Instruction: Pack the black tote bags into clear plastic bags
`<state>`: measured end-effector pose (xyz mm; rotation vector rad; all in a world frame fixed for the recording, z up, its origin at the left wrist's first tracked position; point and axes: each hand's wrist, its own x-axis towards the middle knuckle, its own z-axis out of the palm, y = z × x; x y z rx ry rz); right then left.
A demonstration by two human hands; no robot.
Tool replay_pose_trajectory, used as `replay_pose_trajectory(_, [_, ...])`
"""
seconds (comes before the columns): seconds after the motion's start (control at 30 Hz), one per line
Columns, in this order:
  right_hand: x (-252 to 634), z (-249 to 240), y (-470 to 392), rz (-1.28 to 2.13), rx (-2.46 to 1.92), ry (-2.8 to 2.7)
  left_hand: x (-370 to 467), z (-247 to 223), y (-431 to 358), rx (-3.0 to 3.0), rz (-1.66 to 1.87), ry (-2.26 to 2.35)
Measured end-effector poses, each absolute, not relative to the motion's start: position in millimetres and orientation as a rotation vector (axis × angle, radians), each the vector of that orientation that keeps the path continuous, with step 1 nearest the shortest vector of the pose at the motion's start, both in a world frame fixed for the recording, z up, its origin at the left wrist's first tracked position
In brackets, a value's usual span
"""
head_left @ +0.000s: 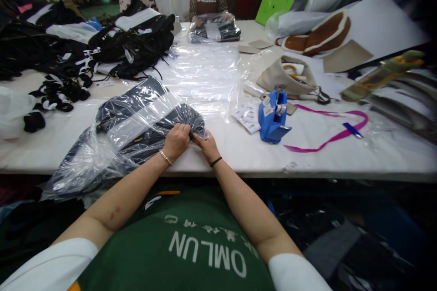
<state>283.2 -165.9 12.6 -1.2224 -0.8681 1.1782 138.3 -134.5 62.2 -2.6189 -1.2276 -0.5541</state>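
Observation:
A dark bag (pixel 128 100) with a pale strip across it lies inside a clear plastic bag (pixel 80 159) at the table's front edge, one end hanging over. My left hand (pixel 176 142) is closed on the gathered right end of the wrapped bag. Close beside it, my right hand (pixel 206 145) pinches the same end, its fingertips against the plastic. What exactly lies between the fingertips is partly hidden. Flat clear plastic bags (pixel 205 70) are spread just beyond my hands.
A blue tape dispenser (pixel 273 118), a magenta ribbon (pixel 327 145) and a beige pouch (pixel 287 76) are on the right. Black bags (pixel 136 41) pile up on the left. Across the white table (pixel 239 159), a person handles a wrapped dark item (pixel 215 28).

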Motion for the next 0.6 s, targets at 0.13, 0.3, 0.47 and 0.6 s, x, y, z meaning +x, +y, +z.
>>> replay_pose_trajectory(0.13, [276,7,-155,1.095,-1.416,-0.750,138,51,-134,-2.676,-0.632,-1.178])
replay_pose_trajectory(0.3, [275,11,-149,1.051,-1.521,-0.711,140,55,-139,-2.750,-0.617,-1.163])
replay_pose_trajectory(0.47, [285,20,-160,1.352,-1.081,-0.596,136,58,-155,-2.810,-0.504,-1.052])
replay_pose_trajectory(0.6, [289,21,-163,1.319,-1.158,-0.620,134,45,-157,-2.763,-0.420,-1.001])
